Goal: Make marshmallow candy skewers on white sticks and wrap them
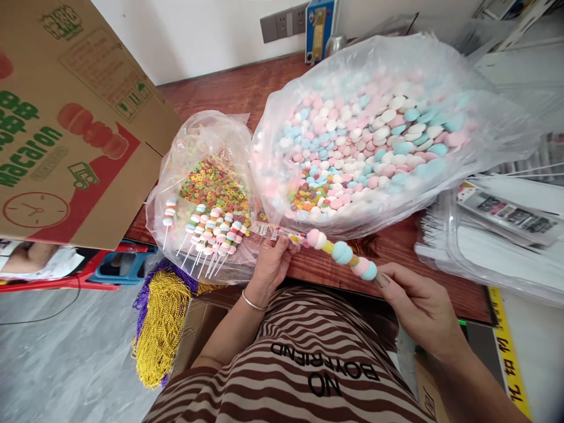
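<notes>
In my right hand is a candy skewer, pinched at its near end between thumb and fingers. Pink, white and blue round sweets alternate on it with small yellow and orange rings. My left hand is closed on a small printed clear plastic wrapper, close to the skewer's far tip. Whether the tip is inside the wrapper I cannot tell. Several finished-looking candy skewers with white sticks lie together on a clear bag of coloured candy rings, left of my left hand.
A large clear bag of pastel sweets covers much of the wooden table. White sticks and printed packaging lie at the right. A cardboard box stands left. Gold bead strings hang below the table edge.
</notes>
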Action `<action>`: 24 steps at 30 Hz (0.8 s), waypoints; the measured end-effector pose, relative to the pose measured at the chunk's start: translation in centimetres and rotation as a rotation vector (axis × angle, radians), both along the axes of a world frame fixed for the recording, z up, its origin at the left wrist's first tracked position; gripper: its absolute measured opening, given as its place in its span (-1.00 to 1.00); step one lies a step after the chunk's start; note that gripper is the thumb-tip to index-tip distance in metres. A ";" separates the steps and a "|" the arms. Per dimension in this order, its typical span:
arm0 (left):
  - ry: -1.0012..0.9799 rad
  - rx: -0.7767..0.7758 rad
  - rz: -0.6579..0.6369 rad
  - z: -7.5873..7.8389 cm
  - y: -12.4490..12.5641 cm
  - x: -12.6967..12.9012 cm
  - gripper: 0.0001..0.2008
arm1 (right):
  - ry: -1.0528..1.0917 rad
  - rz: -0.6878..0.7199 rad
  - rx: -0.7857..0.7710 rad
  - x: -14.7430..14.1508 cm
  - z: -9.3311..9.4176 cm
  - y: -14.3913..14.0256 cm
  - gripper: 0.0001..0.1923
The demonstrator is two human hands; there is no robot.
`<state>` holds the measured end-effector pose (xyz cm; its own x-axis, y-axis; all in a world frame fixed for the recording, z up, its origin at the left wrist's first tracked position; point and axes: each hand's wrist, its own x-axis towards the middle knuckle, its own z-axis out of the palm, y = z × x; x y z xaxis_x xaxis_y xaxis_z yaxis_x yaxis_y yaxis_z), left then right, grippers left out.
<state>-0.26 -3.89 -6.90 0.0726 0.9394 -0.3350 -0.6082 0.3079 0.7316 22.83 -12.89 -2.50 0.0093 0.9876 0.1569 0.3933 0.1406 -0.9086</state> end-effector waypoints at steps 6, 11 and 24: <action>0.069 0.029 -0.102 -0.2 -0.6 0.6 -0.54 | 0.069 -0.129 0.060 -3.6 0.1 1.6 -0.91; 0.088 0.018 -0.145 0.3 -1.1 1.1 -0.54 | -0.005 -0.034 0.124 -5.2 0.4 2.8 -0.80; 0.263 0.136 -0.237 -0.5 -1.7 0.7 -0.66 | -0.112 -0.013 0.149 -5.3 0.1 3.3 -0.86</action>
<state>0.44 -5.55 -7.36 0.2216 0.9439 -0.2450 -0.3176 0.3074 0.8970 17.53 -9.60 -2.38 -0.0032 0.9534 0.3018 0.4932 0.2640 -0.8289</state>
